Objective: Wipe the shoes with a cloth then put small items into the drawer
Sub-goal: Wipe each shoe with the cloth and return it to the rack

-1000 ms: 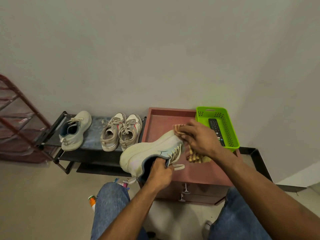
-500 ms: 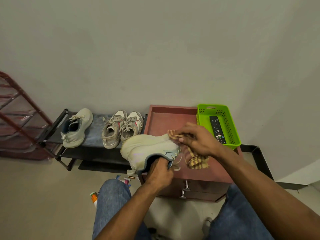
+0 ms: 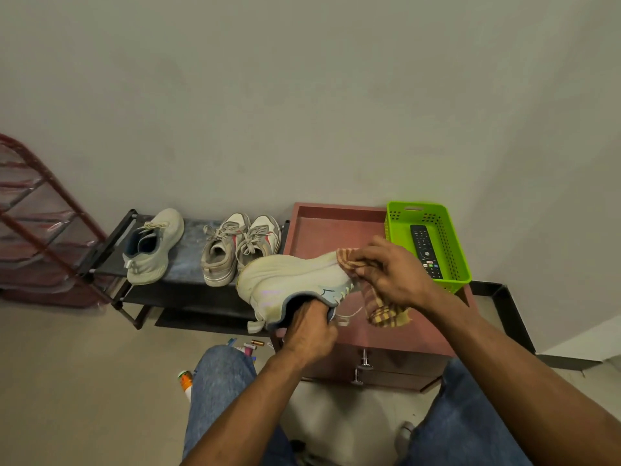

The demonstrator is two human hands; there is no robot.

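A pale shoe [image 3: 295, 280] is held above the red drawer cabinet [image 3: 336, 230], the left hand [image 3: 307, 331] gripping inside its opening. The right hand [image 3: 391, 274] pinches a checked cloth [image 3: 383, 311] against its toe. Three more shoes sit on a black rack [image 3: 188, 247] alongside. A green basket [image 3: 450, 264] on the cabinet holds a remote [image 3: 425, 250].

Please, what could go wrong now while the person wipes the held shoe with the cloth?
The left hand holds the shoe only by its collar, so it may twist or slip under pressure. The cloth hangs loosely from the right hand near the dangling lace and could snag it.
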